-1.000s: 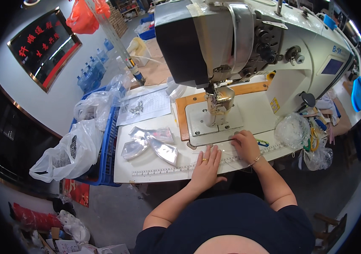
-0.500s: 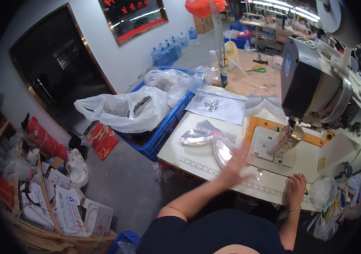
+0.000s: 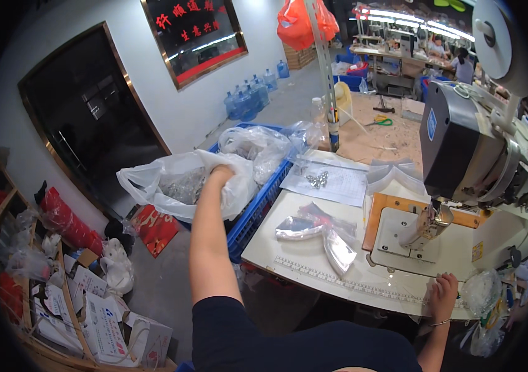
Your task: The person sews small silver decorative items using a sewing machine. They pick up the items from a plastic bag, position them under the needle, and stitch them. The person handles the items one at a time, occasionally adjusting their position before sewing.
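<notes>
My left arm stretches out over the blue crate, and my left hand [image 3: 219, 174] is inside a white plastic bag [image 3: 239, 189]. Its fingers are hidden by the bag. Grey, shiny, crumpled-looking contents [image 3: 183, 186] show in the bag's mouth; their kind is unclear. My right hand [image 3: 442, 296] rests at the front edge of the white sewing table [image 3: 264, 245], fingers loosely bent and slightly apart, holding nothing visible. Left of the sewing machine [image 3: 462, 149] lie shiny, clear, curved plastic pieces [image 3: 339, 249] in a loose pile. A printed ruler strip [image 3: 313, 271] runs along the table's front.
The bag sits in a blue crate [image 3: 242, 239] beside the table. Small metal parts [image 3: 317, 180] lie on a paper sheet [image 3: 352, 186]. Farther back are green-handled scissors [image 3: 380, 121] and a hammer [image 3: 383, 108]. Cartons [image 3: 100, 310] fill a shelf at lower left.
My left hand has moved from above the clear plastic pieces, leftward and away, into the white bag. My right hand stays at the table edge. The view has tilted up slightly.
</notes>
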Demonstrator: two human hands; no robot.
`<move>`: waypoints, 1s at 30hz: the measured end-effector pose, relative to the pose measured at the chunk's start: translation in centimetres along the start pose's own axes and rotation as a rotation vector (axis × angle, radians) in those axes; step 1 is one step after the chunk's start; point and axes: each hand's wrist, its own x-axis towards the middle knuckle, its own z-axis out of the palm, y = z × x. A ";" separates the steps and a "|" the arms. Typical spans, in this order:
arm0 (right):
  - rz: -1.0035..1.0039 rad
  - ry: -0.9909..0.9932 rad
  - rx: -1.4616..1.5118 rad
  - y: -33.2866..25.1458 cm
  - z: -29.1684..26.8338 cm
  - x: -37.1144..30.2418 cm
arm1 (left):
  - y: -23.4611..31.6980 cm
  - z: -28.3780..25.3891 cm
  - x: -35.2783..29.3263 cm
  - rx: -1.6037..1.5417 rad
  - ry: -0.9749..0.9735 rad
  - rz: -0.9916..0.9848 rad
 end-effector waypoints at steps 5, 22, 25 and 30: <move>0.045 0.027 0.073 -5.3 -1.2 2.6 | 13.5 1.9 -0.8 0.000 -0.047 0.283; -0.983 -0.750 0.233 -48.2 22.9 15.5 | -6.5 -1.3 -1.9 -0.230 -0.036 0.234; -1.087 -0.421 0.272 -46.2 26.6 13.5 | -6.8 -0.2 0.6 -0.243 -0.261 0.185; -1.136 -0.334 0.285 -44.5 26.4 13.4 | -4.2 2.6 3.0 -0.264 -0.342 0.201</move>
